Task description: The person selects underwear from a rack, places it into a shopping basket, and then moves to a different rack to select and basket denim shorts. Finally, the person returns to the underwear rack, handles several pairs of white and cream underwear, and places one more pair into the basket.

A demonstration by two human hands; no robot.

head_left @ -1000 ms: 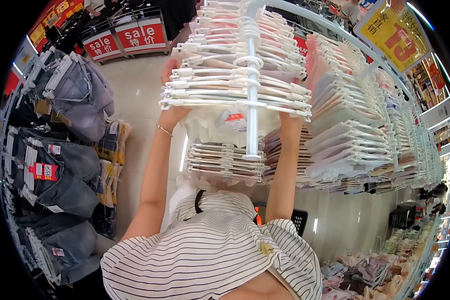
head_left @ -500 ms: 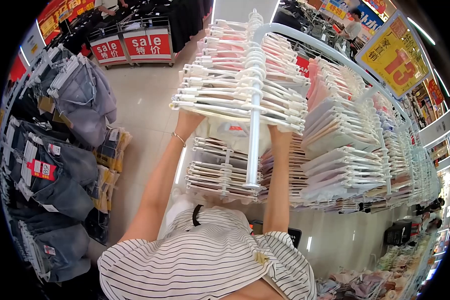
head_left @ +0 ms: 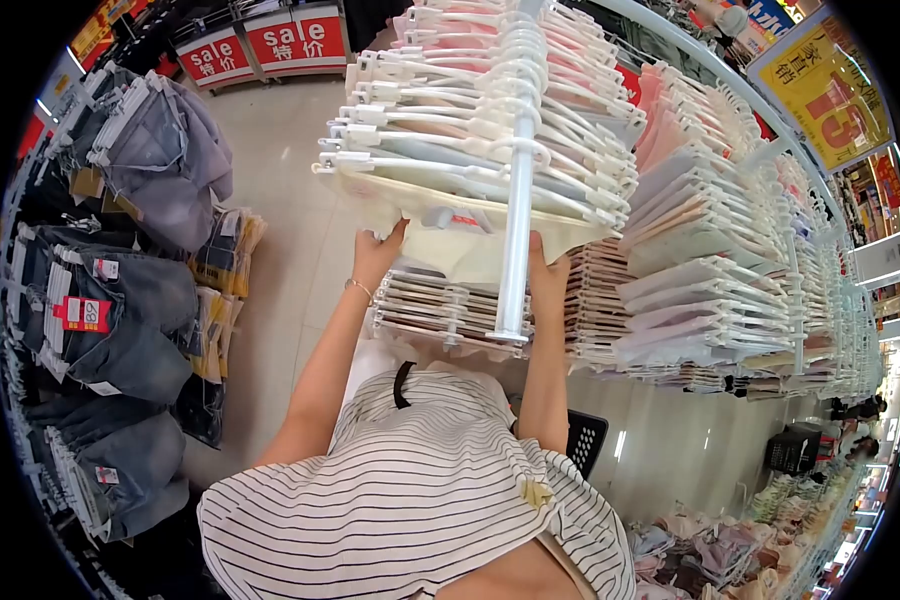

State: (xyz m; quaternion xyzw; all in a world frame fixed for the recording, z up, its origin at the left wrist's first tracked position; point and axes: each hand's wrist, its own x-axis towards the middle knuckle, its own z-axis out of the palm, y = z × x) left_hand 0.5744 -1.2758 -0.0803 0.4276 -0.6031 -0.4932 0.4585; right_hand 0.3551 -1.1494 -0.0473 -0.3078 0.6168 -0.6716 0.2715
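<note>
A pale yellow garment hangs at the near end of the upper arm of a white rack. My left hand pinches its lower left side between thumb and fingers. On the right, my right hand holds the garment's other side, beside the rack's metal arm. A grey and red label shows at the garment's middle. Many white hangers with pale clothes are packed behind it. Beneath my hands is a lower row of hangers.
Denim clothes hang on a rack at the left. More pale clothes fill racks at the right. Red sale signs stand at the back. A black basket is beside my right elbow, and a yellow price sign stands upper right.
Both hands have come lower and out from behind the hangers onto the front garment, whose pale yellow cloth now shows more. The view has shifted, so the rack looks closer.
</note>
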